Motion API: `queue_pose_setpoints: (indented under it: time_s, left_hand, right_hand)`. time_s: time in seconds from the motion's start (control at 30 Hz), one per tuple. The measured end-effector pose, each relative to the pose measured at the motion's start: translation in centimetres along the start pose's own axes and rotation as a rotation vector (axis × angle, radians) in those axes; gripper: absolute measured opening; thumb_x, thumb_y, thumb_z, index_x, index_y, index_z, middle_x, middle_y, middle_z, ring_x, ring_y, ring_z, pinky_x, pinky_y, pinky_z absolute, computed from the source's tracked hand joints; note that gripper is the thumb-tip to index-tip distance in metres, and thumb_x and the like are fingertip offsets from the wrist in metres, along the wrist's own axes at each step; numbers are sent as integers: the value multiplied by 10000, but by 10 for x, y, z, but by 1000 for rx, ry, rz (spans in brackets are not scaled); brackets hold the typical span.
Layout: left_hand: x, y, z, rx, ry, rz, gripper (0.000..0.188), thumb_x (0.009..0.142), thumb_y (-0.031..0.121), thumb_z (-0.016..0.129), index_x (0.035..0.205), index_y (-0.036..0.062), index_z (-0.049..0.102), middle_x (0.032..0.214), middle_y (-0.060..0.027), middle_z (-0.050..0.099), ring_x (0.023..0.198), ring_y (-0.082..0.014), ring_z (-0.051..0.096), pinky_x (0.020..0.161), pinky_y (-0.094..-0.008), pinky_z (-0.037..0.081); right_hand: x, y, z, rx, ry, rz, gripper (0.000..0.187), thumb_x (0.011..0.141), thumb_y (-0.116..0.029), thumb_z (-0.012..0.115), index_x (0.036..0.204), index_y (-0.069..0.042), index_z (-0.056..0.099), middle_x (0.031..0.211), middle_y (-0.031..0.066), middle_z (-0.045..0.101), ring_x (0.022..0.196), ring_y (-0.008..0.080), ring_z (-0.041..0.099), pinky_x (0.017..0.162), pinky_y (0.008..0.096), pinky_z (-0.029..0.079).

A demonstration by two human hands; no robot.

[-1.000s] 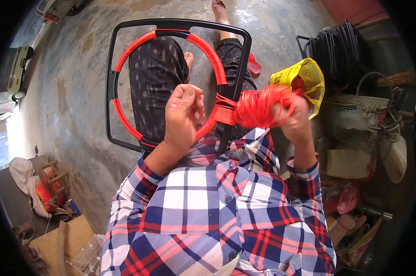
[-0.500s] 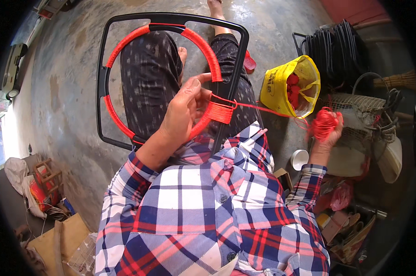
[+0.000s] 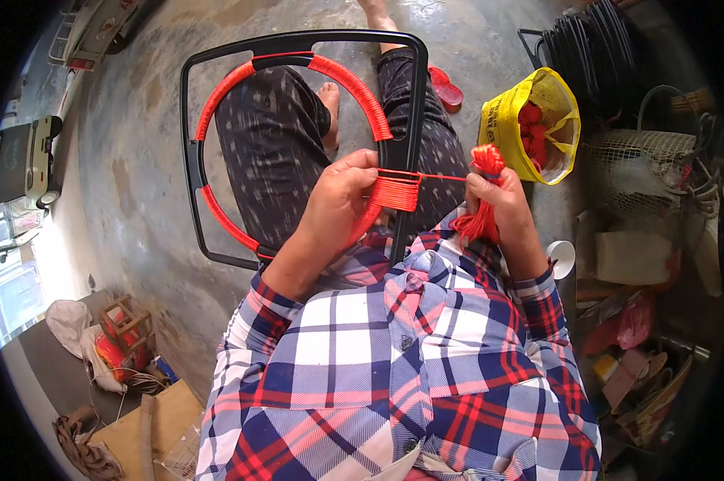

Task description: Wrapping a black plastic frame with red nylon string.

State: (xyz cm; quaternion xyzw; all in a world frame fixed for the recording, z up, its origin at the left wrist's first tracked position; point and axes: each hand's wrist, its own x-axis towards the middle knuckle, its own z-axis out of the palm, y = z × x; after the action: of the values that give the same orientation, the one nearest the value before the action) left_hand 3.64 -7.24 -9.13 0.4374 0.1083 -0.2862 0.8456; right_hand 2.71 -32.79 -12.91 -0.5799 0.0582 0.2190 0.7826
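A black rectangular frame [image 3: 187, 144] with a round inner ring leans across my lap. Red cord wrapping [image 3: 347, 78] covers several stretches of that ring, with bare black between them. On the right, cord turns [image 3: 397, 193] bridge the ring and the frame's side bar. My left hand [image 3: 339, 192] is closed on the ring beside these turns, thumb and fingertips pinching at the cord. In my right hand [image 3: 502, 200], just right of the frame, is a bundle of red cord [image 3: 488, 160], its tail hanging below the fist. One taut strand runs from it to the frame.
A yellow bag [image 3: 498, 120] with red cord bundles inside stands to the right. Behind it are stacked black frames [image 3: 590, 52]. A wire mesh basket [image 3: 630, 168] and a white round lid or cup [image 3: 561, 258] lie nearer. A red slipper [image 3: 445, 90] rests by my foot.
My right hand has come in leftward with the cord bundle, from far out right to close beside the frame. The strand between is much shorter. My left hand stays at the ring.
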Motion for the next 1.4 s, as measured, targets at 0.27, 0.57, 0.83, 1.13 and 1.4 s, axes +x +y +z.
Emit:
queue_pose_setpoints:
  time_s: [0.27,0.57,0.83,1.13,1.4]
  left_hand:
    - [-1,-2,1,4,-41,-4,255,831,117,443,1014,-25,548,829,-117,643,638,-143,613,526,-250,493]
    - [2,-5,-7,-6,-52,-43,17,825,75,442,818,59,441,683,-58,544,527,-143,546,482,-270,458]
    - [1,2,1,-48,-66,-55,203,855,123,451,1017,17,513,889,-87,589,740,-155,596,656,-297,504]
    - [-2,-17,9,347,143,639,433,922,109,521,1329,33,392,1191,-67,499,1002,-126,507,838,-247,427]
    - [9,-17,-15,148,227,228,272,788,-70,528,1052,-8,542,1013,-93,617,899,-138,603,822,-266,490]
  right_hand:
    - [-19,7,11,96,113,14,194,893,-158,609,746,-38,566,616,28,560,558,108,526,560,249,416]
    - [-22,8,4,-29,101,77,112,851,-92,629,771,-30,580,624,19,561,556,102,526,558,247,423]
    - [44,-13,-20,-729,245,-340,193,818,-115,641,941,15,570,763,85,616,674,134,569,652,298,479]
    - [45,-60,85,-1244,-98,-1040,322,626,-74,744,934,-138,674,1007,61,621,902,253,625,772,347,515]
    - [42,-24,40,-1118,409,-1004,435,595,-114,810,972,-89,594,1097,97,590,1028,297,557,887,398,444]
